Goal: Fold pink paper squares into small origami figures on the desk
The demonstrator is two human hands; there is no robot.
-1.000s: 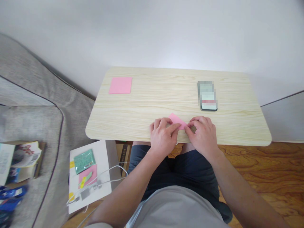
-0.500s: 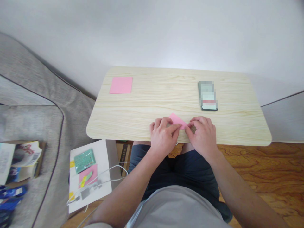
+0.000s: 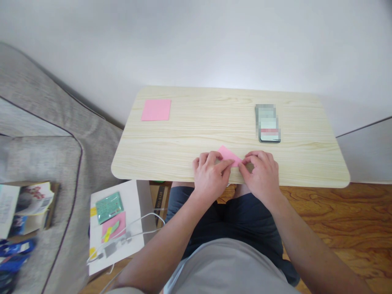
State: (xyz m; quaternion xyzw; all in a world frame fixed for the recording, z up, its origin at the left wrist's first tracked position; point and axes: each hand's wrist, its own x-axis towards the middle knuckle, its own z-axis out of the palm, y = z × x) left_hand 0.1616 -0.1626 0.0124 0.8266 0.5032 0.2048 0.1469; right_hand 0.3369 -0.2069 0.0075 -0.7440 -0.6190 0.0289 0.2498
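Observation:
A small pink paper (image 3: pixel 229 155), folded with a pointed corner showing, lies near the front edge of the pale wooden table (image 3: pixel 199 130). My left hand (image 3: pixel 210 173) and my right hand (image 3: pixel 261 173) both rest on it, fingers curled and fingertips pinched on its lower edge. Most of the paper is hidden under the fingers. A stack of pink square sheets (image 3: pixel 156 110) lies at the table's far left corner, away from both hands.
A phone (image 3: pixel 268 123) lies face up at the back right of the table. A grey sofa (image 3: pixel 39 134) stands to the left. On the floor lie a white board with a green pad, pink notes and a cable (image 3: pixel 113 220).

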